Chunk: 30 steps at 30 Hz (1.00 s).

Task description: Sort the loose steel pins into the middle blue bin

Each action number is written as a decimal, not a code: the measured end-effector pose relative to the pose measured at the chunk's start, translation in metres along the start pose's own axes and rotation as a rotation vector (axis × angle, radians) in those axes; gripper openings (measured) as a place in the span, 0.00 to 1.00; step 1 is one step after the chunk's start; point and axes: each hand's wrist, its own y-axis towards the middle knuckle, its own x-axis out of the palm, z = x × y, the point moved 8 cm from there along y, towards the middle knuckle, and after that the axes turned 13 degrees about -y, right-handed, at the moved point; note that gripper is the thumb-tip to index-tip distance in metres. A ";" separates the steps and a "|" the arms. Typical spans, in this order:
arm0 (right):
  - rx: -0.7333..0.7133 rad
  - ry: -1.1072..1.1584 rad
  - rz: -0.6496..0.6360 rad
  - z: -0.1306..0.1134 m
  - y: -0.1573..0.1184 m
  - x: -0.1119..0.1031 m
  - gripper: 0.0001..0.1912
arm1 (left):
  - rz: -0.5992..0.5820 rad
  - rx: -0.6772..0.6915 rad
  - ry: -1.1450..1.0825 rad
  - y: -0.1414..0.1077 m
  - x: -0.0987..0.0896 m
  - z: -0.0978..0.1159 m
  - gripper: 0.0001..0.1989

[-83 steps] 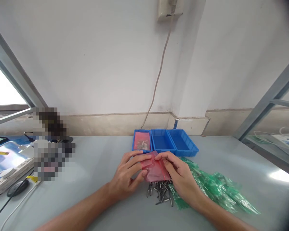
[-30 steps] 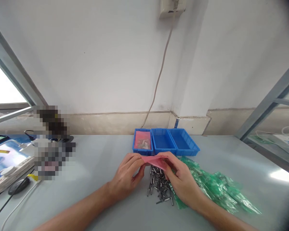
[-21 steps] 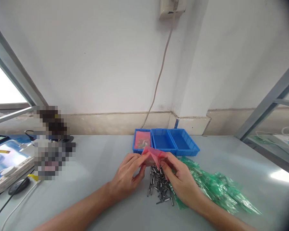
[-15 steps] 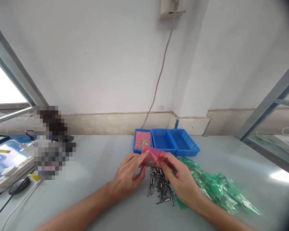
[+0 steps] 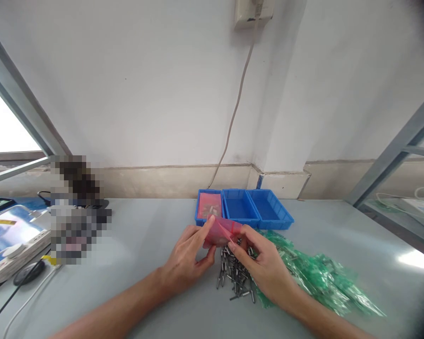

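Pink bag (image 5: 216, 232), clamped by our left hand (image 5: 184, 258) and right hand (image 5: 269, 263), seems mid-opening, and widening it calls for gentle pulling.

Three blue trays (image 5: 239, 205), two pink bags (image 5: 219, 231), one black mouse (image 5: 29, 273)

A white wall (image 5: 162, 94) with a beige base strip (image 5: 144, 182) rises behind the grey desk (image 5: 134, 216). A cable (image 5: 240, 87) hangs from a wall socket (image 5: 253, 14). Metal frames stand left and right; light glares on the desk's right side.
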 end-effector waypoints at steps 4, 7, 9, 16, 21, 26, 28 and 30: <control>0.005 -0.014 0.033 0.002 0.001 -0.004 0.18 | -0.004 0.015 -0.001 0.000 0.000 0.002 0.38; -0.009 -0.014 0.068 0.001 0.000 -0.007 0.19 | 0.002 0.051 -0.007 0.000 0.000 0.005 0.37; -0.019 -0.023 0.077 0.001 0.001 -0.008 0.18 | 0.004 0.060 -0.017 0.001 0.000 0.006 0.36; -0.065 -0.041 0.085 0.000 0.003 -0.005 0.17 | -0.019 0.086 -0.025 0.002 0.002 0.008 0.35; -0.104 -0.018 0.105 -0.002 0.002 -0.008 0.18 | -0.030 0.097 -0.031 0.000 0.003 0.006 0.35; -0.107 -0.001 0.104 -0.002 0.003 -0.010 0.18 | -0.062 0.115 -0.029 0.000 0.005 0.007 0.31; -0.114 0.011 0.099 -0.003 0.003 -0.010 0.17 | -0.073 0.118 -0.011 0.001 0.006 0.008 0.29; -0.127 0.018 0.088 -0.004 0.004 -0.009 0.17 | -0.079 0.112 0.002 0.002 0.006 0.009 0.26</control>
